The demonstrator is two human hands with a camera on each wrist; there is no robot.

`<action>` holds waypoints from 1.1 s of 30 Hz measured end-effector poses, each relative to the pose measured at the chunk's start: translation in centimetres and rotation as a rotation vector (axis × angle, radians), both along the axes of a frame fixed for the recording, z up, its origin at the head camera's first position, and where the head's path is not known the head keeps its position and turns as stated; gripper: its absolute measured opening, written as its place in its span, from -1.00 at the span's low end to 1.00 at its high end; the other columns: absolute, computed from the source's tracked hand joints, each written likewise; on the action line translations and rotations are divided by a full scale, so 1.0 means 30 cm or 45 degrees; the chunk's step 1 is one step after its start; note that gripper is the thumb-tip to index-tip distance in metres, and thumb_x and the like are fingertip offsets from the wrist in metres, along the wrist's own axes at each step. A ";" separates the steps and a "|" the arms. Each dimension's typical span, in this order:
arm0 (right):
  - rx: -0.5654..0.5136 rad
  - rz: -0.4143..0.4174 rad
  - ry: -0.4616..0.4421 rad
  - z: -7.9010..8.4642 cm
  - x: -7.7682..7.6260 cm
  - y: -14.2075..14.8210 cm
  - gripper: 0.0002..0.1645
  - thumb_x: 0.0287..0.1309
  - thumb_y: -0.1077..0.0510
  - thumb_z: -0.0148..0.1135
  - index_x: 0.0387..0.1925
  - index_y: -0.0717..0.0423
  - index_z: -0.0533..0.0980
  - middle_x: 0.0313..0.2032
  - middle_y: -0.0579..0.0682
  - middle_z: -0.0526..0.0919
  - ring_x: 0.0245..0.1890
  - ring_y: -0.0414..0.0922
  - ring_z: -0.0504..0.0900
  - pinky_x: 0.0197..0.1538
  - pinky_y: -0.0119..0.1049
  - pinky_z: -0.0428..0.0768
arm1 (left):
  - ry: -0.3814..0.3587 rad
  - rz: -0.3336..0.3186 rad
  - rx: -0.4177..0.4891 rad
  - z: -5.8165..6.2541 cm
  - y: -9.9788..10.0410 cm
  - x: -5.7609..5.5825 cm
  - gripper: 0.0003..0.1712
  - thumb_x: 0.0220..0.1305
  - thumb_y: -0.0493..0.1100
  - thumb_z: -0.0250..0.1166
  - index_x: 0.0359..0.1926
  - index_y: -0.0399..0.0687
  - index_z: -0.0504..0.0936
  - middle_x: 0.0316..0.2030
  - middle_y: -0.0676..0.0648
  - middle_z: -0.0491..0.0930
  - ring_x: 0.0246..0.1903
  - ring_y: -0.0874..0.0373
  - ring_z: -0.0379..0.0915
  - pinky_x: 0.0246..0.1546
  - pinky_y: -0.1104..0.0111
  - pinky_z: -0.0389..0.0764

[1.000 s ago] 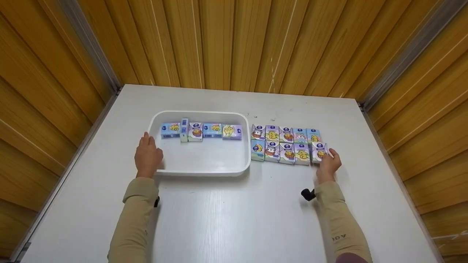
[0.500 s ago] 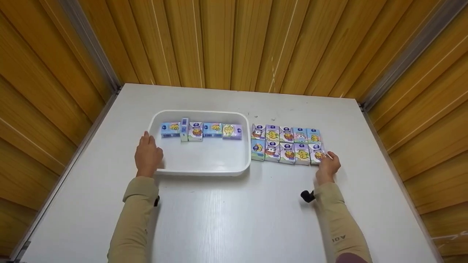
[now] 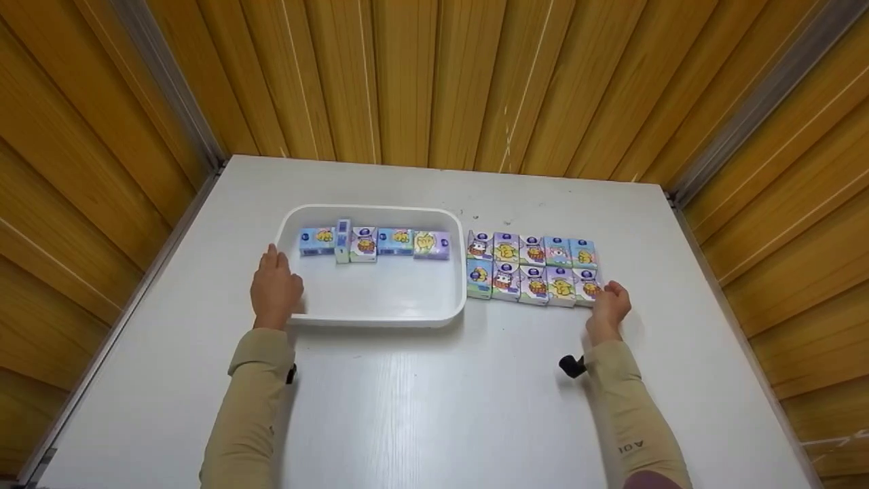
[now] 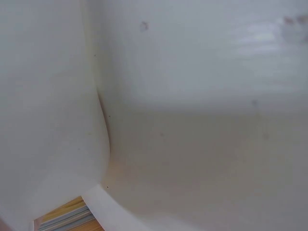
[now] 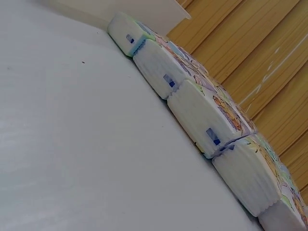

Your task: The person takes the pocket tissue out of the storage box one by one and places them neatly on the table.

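Observation:
At the left end of a white plastic tub (image 3: 380, 320), my left hand (image 3: 275, 291) holds the side wall, fingers along the outside and thumb inside. The left wrist view shows only smooth white surfaces, no fingers. My right hand (image 3: 609, 311) is at the right end of two rows of small printed tissue packs. Its fingertips touch the side of the near-right tissue pack (image 3: 586, 284), whose printed face is uncovered. In the right wrist view, the crimped ends of the front-row packs (image 5: 199, 118) form a line; the hand is out of that view.
Inside the tub, several tissue packs lie along the far side, among them a purple pack (image 3: 431, 246) and one narrow pack (image 3: 343, 241) on edge. The far row of packs (image 3: 533, 250) sits against the near row. Yellow wood-look panels (image 3: 434, 81) surround the white table (image 3: 421, 407).
The near-right tissue pack has shifted left and down into line with its row. My right hand has eased off its top to its right side. The left hand stays put.

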State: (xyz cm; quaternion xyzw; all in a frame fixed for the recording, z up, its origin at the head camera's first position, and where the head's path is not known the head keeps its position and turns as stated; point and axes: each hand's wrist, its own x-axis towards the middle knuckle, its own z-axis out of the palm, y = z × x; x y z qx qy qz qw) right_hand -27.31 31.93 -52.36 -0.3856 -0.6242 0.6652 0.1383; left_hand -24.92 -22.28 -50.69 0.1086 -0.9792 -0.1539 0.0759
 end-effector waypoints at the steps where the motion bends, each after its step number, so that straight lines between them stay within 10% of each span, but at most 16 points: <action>1: -0.007 -0.001 -0.003 0.003 0.000 0.000 -0.42 0.14 0.35 -0.38 0.24 0.17 0.14 0.22 0.06 0.22 0.21 -0.15 0.20 0.22 -0.44 0.24 | 0.001 -0.001 0.002 0.000 -0.001 0.000 -0.39 0.12 -0.25 0.03 0.19 -0.46 0.19 0.29 -0.33 0.03 0.23 -0.25 0.04 0.16 0.00 0.23; 14: 0.023 -0.031 0.214 0.072 -0.008 -0.069 -0.48 0.15 0.36 -0.32 0.17 0.13 0.18 0.23 0.01 0.22 0.27 -0.22 0.16 0.22 -0.43 0.26 | -0.024 0.003 0.018 0.000 -0.001 -0.001 -0.38 0.14 -0.23 0.02 0.21 -0.45 0.17 0.30 -0.32 0.01 0.26 -0.23 -0.01 0.21 0.01 0.16; 33: -0.021 0.206 0.506 0.206 0.021 -0.262 -0.56 0.13 0.38 -0.16 0.09 0.22 0.21 -0.06 -0.04 0.35 0.18 -0.05 0.26 0.24 -0.36 0.25 | -0.045 -0.010 0.042 0.005 -0.005 -0.001 -0.36 0.15 -0.22 0.00 0.22 -0.46 0.13 0.31 -0.33 -0.03 0.26 -0.24 -0.05 0.22 -0.01 0.12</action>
